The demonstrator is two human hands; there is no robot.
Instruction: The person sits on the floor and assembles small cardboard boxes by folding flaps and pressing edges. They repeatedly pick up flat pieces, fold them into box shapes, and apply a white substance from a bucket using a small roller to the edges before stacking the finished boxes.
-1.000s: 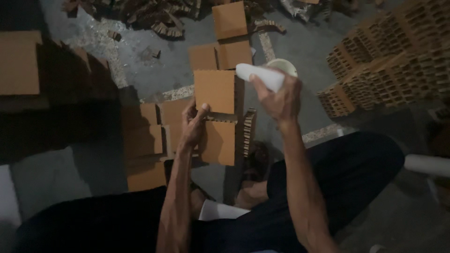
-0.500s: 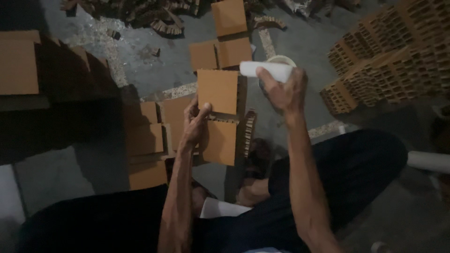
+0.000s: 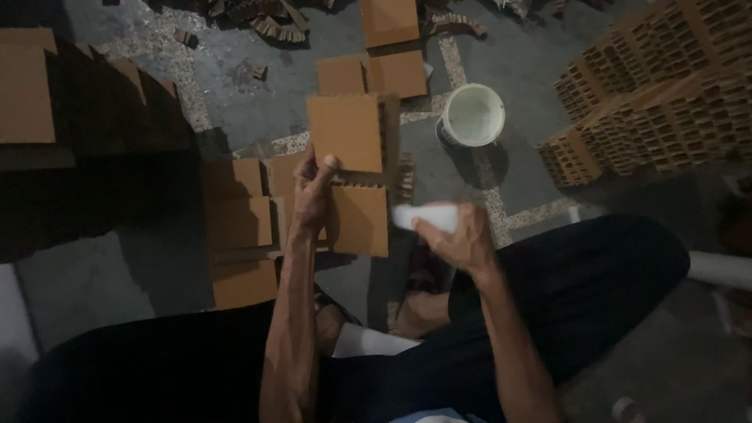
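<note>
The square cardboard panel [image 3: 345,131] stands at frame centre, flat face up toward the camera, pinched at its lower edge by the left hand [image 3: 313,196]. Just right and lower, the right hand [image 3: 462,239] is clenched around a white brush handle [image 3: 419,217], its long axis horizontal, pointing left toward the panel. A white bucket [image 3: 472,115] sits on the floor [image 3: 235,102] at upper right.

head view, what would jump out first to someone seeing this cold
The left hand at centre grips a stack of brown cardboard squares, held up over more squares on the floor. Beside it the right hand holds a white brush-like tool, and a white bucket stands on the floor just beyond.
</note>
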